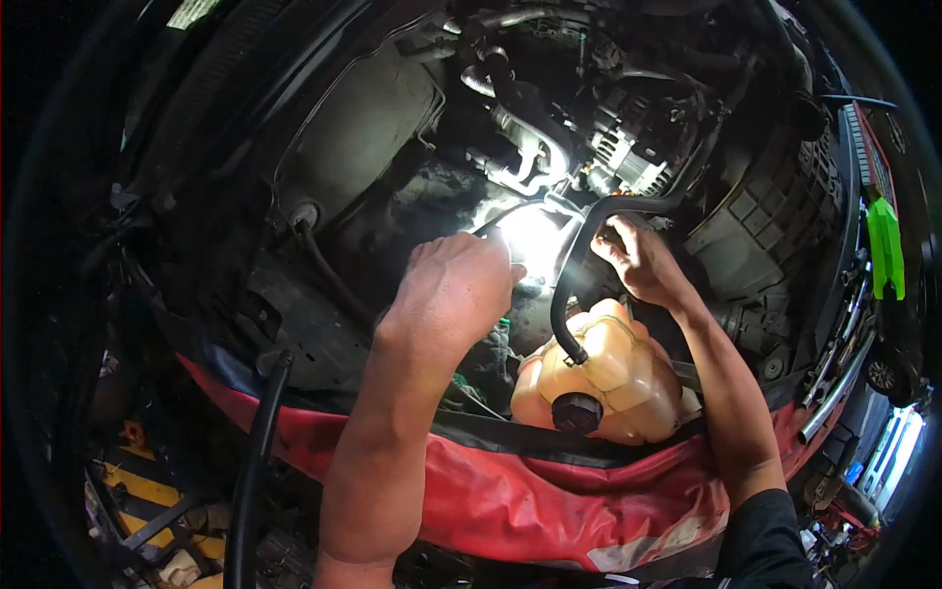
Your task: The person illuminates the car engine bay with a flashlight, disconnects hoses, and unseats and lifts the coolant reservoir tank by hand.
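Black rubber hose [569,285] is the thing in hand here: it curves down from the right hand to a nipple on the yellowed plastic coolant reservoir [613,378], which sits loose at the front of the engine bay, tilted, its black cap [577,412] facing the camera.

From the head camera, the right hand [638,260] is closed around the upper bend of the hose, fingers curled over it just where it turns toward the engine, apparently to hold the line up and out of the way. The left hand [453,290] is clenched around something that throws a hard white glare [530,236]; the object itself is washed out by the light, so I judge it a small torch, aimed into the gap beside the hose so the dark depths can be seen.

Behind the hands lie the alternator [628,157] and bright metal pipes [520,147]. A red fender cover [549,491] drapes over the car's front edge beneath both forearms, likely to protect the paint. A second black hose [253,461] hangs at lower left, apart from either hand. A green tool handle [883,245] rests at far right.
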`<state>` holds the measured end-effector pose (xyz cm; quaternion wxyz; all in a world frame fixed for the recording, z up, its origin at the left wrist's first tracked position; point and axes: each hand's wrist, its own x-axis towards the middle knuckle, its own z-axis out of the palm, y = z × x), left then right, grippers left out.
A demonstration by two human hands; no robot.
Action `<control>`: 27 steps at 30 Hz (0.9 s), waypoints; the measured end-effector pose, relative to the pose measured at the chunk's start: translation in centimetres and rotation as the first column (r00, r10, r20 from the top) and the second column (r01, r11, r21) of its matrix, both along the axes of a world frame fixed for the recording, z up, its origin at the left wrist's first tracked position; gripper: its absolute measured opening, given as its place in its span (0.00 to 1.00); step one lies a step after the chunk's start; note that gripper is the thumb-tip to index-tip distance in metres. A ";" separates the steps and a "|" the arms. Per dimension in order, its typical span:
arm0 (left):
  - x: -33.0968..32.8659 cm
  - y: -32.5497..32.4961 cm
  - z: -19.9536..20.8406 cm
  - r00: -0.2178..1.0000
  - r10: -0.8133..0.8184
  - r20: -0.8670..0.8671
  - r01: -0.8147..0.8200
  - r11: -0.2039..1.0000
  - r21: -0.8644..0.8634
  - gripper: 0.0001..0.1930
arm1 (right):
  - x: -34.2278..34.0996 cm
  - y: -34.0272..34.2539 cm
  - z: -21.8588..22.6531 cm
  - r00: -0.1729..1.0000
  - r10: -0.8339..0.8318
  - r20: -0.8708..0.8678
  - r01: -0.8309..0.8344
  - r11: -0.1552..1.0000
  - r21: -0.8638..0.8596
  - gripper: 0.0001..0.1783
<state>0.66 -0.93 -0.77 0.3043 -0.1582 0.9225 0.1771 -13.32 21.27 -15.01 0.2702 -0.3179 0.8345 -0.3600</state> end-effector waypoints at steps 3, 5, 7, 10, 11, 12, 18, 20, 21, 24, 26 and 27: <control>0.0 0.3 0.2 1.000 0.027 -0.017 -0.027 1.000 -0.001 0.22 | 0.5 -0.7 1.3 0.920 0.180 -0.348 -0.082 0.957 0.277 0.11; -0.1 0.5 0.2 1.000 0.024 0.000 -0.024 0.999 -0.024 0.23 | 0.5 -0.9 1.8 0.905 0.278 -0.323 -0.141 0.911 0.388 0.10; -0.2 0.5 0.2 0.999 0.032 0.009 -0.032 0.999 -0.023 0.24 | 0.0 -0.6 1.4 0.923 0.208 -0.325 -0.073 0.922 0.381 0.09; -0.1 0.5 0.2 0.999 0.034 0.041 -0.033 0.999 -0.026 0.25 | -0.8 0.2 -0.3 0.964 0.107 -0.244 -0.102 0.994 0.036 0.09; 0.0 0.6 0.1 1.000 0.025 0.008 -0.025 0.999 -0.037 0.25 | -1.0 0.5 -1.0 0.972 0.086 -0.218 -0.100 0.993 -0.054 0.12; 0.1 0.7 0.1 0.999 0.045 0.001 -0.045 0.999 -0.029 0.23 | -1.0 0.6 -1.6 0.979 0.065 -0.191 -0.094 0.985 -0.145 0.16; 0.0 0.9 0.0 0.998 0.044 -0.038 -0.046 0.998 -0.042 0.21 | -0.8 0.0 -2.1 1.000 0.015 0.026 -0.019 0.986 0.163 0.21; -0.4 0.6 0.1 0.998 0.029 0.057 -0.027 0.999 -0.027 0.26 | -0.8 0.3 -1.5 1.000 0.010 0.009 -0.012 0.968 0.252 0.20; -0.4 0.6 0.2 0.998 0.029 0.047 -0.028 0.999 -0.030 0.26 | -0.8 0.3 -1.4 1.000 0.000 0.021 -0.005 0.977 0.211 0.19; -0.5 0.4 0.4 0.999 0.033 0.034 -0.031 0.998 -0.046 0.26 | -0.7 0.5 -1.4 1.000 0.000 0.005 -0.001 0.989 0.148 0.16; -0.5 0.3 0.5 0.998 0.051 0.042 -0.049 0.997 -0.059 0.26 | -0.6 0.6 -1.8 1.000 -0.016 -0.005 0.017 0.989 0.147 0.14; -0.3 0.3 0.5 0.997 0.056 0.051 -0.052 0.997 -0.065 0.26 | -0.6 0.7 -1.9 0.999 -0.005 0.043 0.002 0.997 0.073 0.14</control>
